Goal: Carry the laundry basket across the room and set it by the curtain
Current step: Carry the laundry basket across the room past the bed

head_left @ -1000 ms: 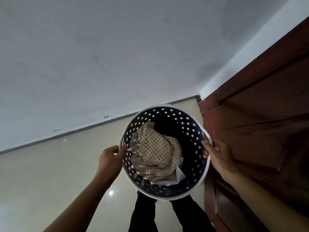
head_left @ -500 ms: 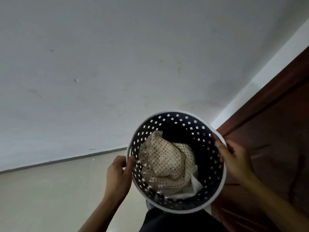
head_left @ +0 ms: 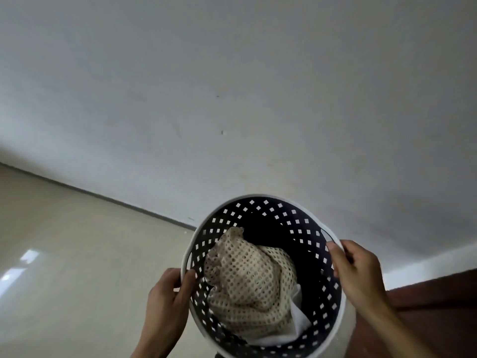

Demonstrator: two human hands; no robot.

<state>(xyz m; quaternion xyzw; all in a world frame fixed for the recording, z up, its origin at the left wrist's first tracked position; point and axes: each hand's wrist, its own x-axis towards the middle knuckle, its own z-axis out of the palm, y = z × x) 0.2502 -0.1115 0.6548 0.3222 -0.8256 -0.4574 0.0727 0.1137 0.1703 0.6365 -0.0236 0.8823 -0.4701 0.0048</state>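
Room: plain white wall (head_left: 232, 86) meets a glossy beige floor (head_left: 77, 254); dark wood door (head_left: 438, 319) at lower right.
Laundry basket (head_left: 304, 218): round, perforated, held in the air before the wall.
Contents: cream mesh cloth (head_left: 247, 280) over a white cloth (head_left: 296, 329).
Left hand (head_left: 165, 301): closed on the basket's left rim.
Right hand (head_left: 358, 272): closed on its right rim.

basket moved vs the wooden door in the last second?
Yes. The laundry basket, gripped by the left hand and right hand, has swung away from the wooden door, which now shows only bottom right.
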